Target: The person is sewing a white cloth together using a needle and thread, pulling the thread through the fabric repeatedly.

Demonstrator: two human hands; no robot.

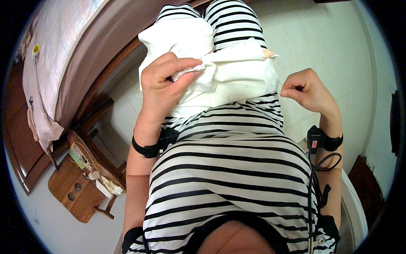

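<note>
A white cloth (247,80), bunched and folded in places, lies across my lap over black-and-white striped clothing. My left hand (163,82) is closed on it from the left, pinching a gathered fold between thumb and index finger. To the right, just beyond the cloth's edge, my right hand (311,91) has its fingertips pressed together. A faint thin line shows by those fingertips, too fine to name. At the cloth's upper right corner a small tan patch (268,53) shows.
A bed (72,55) with a pale cover and wooden frame stands at the left. Below it is a wooden chair (69,186) with small items beside it. Black straps with boxes circle both forearms; a black cable (312,186) runs along the right one. Pale tiles cover the floor.
</note>
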